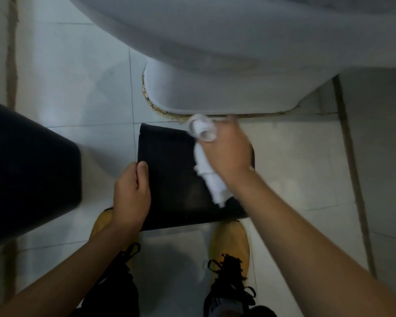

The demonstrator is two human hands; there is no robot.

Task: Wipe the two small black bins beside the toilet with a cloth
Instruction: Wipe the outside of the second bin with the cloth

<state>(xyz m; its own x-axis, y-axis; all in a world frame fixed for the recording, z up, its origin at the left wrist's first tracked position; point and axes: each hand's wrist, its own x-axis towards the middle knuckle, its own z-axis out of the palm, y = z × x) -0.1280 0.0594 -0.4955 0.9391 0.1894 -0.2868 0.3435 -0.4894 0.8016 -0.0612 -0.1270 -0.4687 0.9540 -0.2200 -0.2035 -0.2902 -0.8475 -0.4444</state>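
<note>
In front of the toilet (226,72), above the pale tiled floor (78,72), a small black bin (176,179) is held between the two hands, one flat dark side turned up toward the camera. Its far edge lies close to the stained seam at the toilet's base, and its near edge is seen just over the toes of two yellow shoes (233,243) with black laces. The bin's left edge is gripped by the left hand (130,195): the thumb is laid on the upper face and the fingers are curled round the side, out of sight beneath. A white cloth (206,161) is clutched in the right hand (229,152), whose fingers are closed about the bunched upper part near the bin's far right corner; the rest of the cloth hangs down across the bin's face and appears to touch it, though motion blur makes the contact uncertain. The right wrist is crossed over the bin's right edge, which is hidden by it. A second black bin (28,170) is seen at the left, larger in the frame and cut off by the picture's edge, well apart from the held one, with bare tile between them.
</note>
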